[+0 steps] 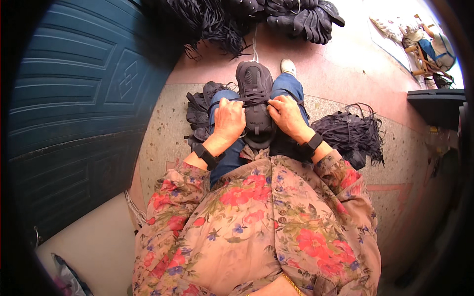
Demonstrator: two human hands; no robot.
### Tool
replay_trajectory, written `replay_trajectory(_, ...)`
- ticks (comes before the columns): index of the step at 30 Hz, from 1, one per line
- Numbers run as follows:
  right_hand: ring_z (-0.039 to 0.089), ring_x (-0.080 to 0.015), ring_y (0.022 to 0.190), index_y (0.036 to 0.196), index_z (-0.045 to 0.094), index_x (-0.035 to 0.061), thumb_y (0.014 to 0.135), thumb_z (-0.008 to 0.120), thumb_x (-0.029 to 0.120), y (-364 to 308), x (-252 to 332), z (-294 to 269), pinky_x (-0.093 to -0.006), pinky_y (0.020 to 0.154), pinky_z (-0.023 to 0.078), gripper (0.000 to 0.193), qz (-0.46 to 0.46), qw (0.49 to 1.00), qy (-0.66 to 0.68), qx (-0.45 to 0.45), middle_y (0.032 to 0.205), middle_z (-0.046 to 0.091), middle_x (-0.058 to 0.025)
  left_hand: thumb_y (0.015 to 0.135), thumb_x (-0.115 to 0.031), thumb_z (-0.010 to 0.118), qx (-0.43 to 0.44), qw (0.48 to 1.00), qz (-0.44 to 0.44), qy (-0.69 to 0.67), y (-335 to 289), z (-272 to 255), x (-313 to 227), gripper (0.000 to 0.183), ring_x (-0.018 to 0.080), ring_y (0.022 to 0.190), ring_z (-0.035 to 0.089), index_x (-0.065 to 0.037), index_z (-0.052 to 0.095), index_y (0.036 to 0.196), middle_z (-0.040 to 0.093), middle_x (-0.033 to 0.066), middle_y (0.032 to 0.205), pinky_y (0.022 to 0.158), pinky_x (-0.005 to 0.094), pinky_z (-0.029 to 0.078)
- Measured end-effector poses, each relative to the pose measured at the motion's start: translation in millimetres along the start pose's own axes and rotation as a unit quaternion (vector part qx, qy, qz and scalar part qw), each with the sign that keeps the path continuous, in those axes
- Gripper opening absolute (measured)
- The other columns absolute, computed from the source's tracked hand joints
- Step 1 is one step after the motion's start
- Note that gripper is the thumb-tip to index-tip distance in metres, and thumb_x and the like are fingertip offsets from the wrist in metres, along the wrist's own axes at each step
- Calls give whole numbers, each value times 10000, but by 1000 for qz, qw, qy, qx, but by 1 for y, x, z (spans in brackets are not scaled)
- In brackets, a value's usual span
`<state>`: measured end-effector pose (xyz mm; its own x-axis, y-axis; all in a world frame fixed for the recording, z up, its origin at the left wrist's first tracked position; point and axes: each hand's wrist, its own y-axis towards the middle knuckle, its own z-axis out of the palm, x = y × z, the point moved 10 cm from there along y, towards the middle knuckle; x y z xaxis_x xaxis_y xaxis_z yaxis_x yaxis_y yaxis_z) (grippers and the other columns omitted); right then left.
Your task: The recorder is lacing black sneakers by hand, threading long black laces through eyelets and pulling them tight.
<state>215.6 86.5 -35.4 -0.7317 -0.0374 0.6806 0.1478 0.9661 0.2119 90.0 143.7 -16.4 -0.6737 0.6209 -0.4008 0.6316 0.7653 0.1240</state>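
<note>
A black sneaker lies between my knees, its toe pointing away from me and its tongue and heel end nearest. Dark laces cross over its middle. My left hand is closed at the shoe's left edge, fingers pinching the lace there. On the opposite edge, my right hand is likewise pinched on the lace. The lace runs between both hands across the shoe's top. Fingertips partly cover the lace ends.
Black shoes are piled beside my left leg. A bundle of black shoes with long laces lies on the right. More black shoes are heaped ahead. A dark blue door stands left; a dark ledge juts in right.
</note>
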Motion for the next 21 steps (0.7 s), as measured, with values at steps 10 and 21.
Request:
replay_trajectory(10, 550, -300, 744, 820, 562, 29, 714, 564, 87, -4, -12, 1, -382, 680, 437, 121, 97, 991, 91, -15, 728, 571, -137, 657, -170, 672, 49, 989, 138, -1, 39, 12, -47, 156, 288, 811, 509, -59, 629, 758, 588, 83, 763, 708, 369, 437)
replay_trajectory(21, 453, -182, 850, 692, 585, 108, 676, 548, 172, 12, 46, 22, -326, 700, 347, 75, -189, 914, -340, 118, 805, 513, -39, 754, -67, 626, 178, 850, -184, -459, 71, 30, 13, 262, 100, 636, 555, 3, 481, 960, 566, 38, 698, 560, 212, 432)
